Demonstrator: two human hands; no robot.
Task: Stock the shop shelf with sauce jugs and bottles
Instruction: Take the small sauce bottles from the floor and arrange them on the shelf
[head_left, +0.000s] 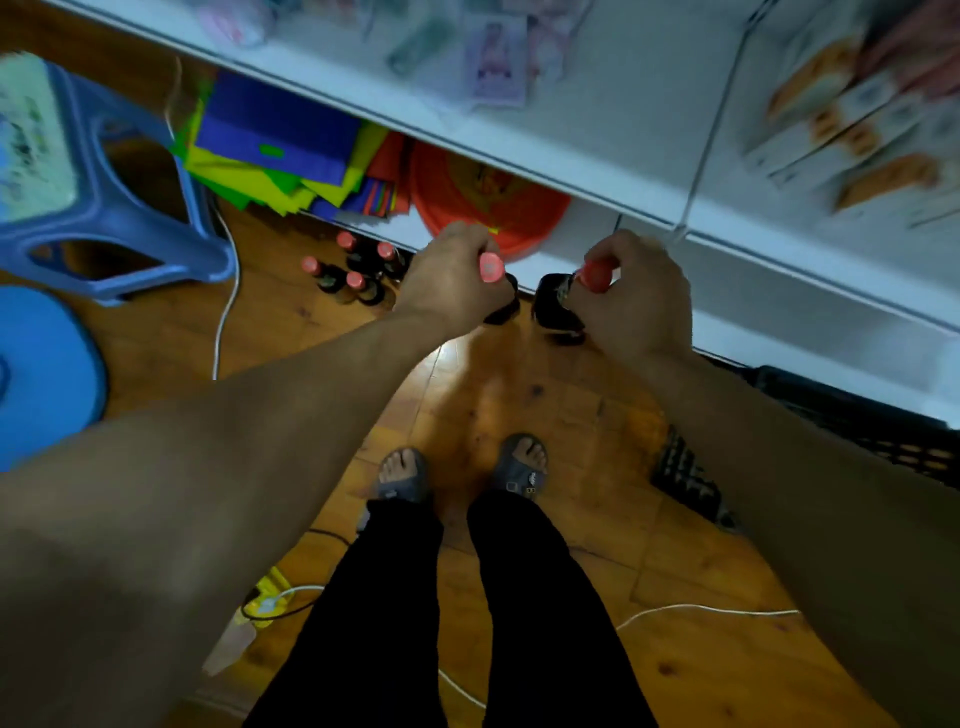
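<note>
**Red-capped bottles held in both hands before the shelf**

Red caps mark the two dark bottles carried here, one in each hand, seen from above. The left hand (452, 270) is closed around the neck of the left bottle (500, 291), whose pinkish-red cap shows between thumb and fingers. The right hand (631, 296) grips the right bottle (558, 306) by its neck in the same way, its cap partly hidden by the fingers. Both bottles hang upright above the wooden floor (519, 395), just in front of the lower edge of the white shelf (597, 171). Four more bottles (353, 273) with red caps stand together on the floor to the left, close to the base of the shelf. Coloured bags (275, 150) and an orange round lid (483, 197) lie on the bottom level. A blue stool (119, 208) stands at far left, and a black crate (841, 415) sits at right beside the shelf. Goods on the upper level are blurred. The person's feet in grey sandals (402, 480) stand on the floor below the hands.
</note>
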